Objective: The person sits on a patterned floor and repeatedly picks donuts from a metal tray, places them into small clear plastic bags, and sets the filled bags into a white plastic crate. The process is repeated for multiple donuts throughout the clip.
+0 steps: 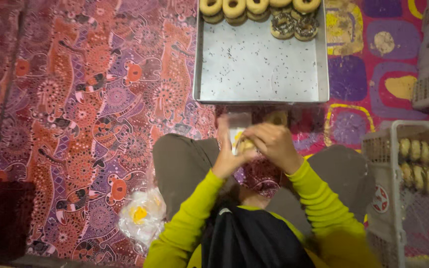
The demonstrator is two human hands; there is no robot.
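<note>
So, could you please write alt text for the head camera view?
Seen from above, a seated person's left hand and right hand hold a doughnut in a clear wrapper. Ahead lies a metal tray with doughnuts along its far edge; a white crate stands at the right.

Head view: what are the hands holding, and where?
Both hands, left hand and right hand, hold a doughnut in a clear plastic bag, gripped at its sides.

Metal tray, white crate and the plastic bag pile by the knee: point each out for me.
metal tray [254, 74], head view, bare floor of the tray.
white crate [381, 164], head view, its left wall.
plastic bag pile [142, 216], head view, middle of the crumpled bags.
</note>
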